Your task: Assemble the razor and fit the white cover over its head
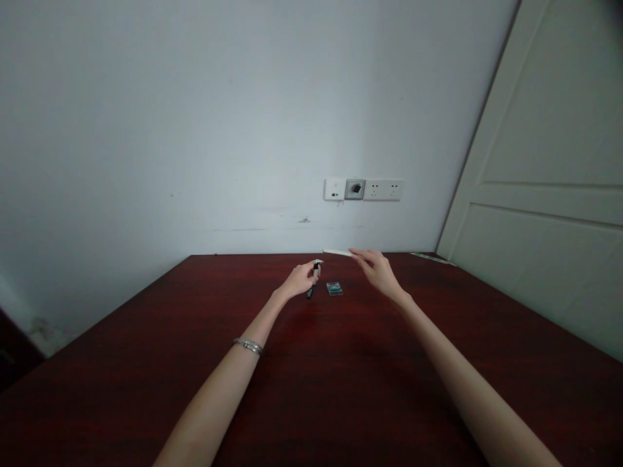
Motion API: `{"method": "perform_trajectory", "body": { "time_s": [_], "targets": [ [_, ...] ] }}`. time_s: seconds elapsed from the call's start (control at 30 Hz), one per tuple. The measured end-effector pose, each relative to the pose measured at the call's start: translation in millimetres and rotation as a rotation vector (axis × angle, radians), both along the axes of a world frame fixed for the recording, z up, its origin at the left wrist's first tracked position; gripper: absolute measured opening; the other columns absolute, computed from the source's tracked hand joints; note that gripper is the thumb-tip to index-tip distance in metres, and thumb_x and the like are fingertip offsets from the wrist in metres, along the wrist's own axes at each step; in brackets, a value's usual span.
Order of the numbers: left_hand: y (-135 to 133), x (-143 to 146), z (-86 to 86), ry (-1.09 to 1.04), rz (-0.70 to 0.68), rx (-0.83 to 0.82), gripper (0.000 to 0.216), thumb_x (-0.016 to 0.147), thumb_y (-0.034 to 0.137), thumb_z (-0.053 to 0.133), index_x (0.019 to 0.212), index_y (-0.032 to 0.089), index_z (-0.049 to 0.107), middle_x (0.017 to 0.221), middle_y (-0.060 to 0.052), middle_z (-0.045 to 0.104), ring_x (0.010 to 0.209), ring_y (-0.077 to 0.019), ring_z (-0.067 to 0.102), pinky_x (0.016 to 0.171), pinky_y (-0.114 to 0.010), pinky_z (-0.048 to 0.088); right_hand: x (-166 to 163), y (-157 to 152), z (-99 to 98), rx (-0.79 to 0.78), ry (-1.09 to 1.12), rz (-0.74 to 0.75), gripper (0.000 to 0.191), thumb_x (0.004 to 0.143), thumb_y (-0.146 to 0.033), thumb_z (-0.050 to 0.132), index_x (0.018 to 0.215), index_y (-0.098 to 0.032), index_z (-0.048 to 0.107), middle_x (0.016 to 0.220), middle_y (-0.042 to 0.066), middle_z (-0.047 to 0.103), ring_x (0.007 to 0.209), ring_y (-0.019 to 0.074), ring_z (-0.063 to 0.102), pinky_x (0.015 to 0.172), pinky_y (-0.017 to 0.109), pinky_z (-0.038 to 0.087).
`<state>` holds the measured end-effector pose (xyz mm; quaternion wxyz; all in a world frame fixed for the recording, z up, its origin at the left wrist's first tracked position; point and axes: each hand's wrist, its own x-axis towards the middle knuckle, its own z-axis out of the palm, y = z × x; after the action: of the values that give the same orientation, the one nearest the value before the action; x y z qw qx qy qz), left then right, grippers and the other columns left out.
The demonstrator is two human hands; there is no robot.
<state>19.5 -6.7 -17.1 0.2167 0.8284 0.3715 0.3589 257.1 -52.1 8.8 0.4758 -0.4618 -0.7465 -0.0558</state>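
My left hand (pixel 300 280) is closed around a razor (pixel 315 272), held upright with its pale head at the top and its dark handle end pointing down. Between finger and thumb, my right hand (pixel 379 271) pinches one end of a slim white stick-like object (pixel 338 252). That object extends leftward, nearly level, above the table's far part; its exact kind is unclear. On the tabletop between the hands lies a small clear case (pixel 335 288) with teal contents, touched by neither hand.
The dark red wooden table (pixel 311 389) reaches a pale wall (pixel 263 117). Wall sockets (pixel 383 189) and a switch plate (pixel 334 189) sit above its far edge. A white panelled door (pixel 549 227) stands on the right, near a thin printed strip (pixel 432 259).
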Motion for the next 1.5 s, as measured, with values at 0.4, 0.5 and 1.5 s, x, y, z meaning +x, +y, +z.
{"method": "perform_trajectory", "body": {
  "time_s": [0.4,0.5,1.5],
  "targets": [
    [-3,-6,-1.9,0.043,0.012,0.049,0.016,0.072,0.014,0.051,0.084,0.016,0.06,0.078,-0.003,0.063,0.072,-0.0142,0.058,0.07,-0.023,0.044,-18,-13,-6.2,-0.095,0.01,0.069,0.039,0.089,-0.04,0.039,0.119,-0.025,0.059,0.079,0.005,0.053,0.073,0.0174,0.05,0.072,0.032,0.045],
    [-2,-7,-2.8,0.054,0.024,0.076,0.016,0.072,0.014,0.05,0.085,0.017,0.06,0.079,-0.003,0.064,0.072,-0.0143,0.058,0.068,-0.022,0.043,-20,-14,-9.7,-0.119,0.051,0.111,0.042,0.09,-0.041,0.035,0.122,-0.024,0.056,0.08,0.005,0.052,0.068,0.0159,0.051,0.069,0.031,0.048],
    [-4,-9,-2.3,0.169,0.103,0.149,0.02,0.077,0.008,0.047,0.093,0.018,0.057,0.075,-0.001,0.063,0.068,-0.012,0.058,0.063,-0.018,0.036,-11,-11,-12.7,-0.114,-0.039,0.099,0.035,0.088,-0.037,0.044,0.117,-0.028,0.06,0.075,0.003,0.052,0.067,0.0143,0.052,0.066,0.026,0.042]
  ]
}}
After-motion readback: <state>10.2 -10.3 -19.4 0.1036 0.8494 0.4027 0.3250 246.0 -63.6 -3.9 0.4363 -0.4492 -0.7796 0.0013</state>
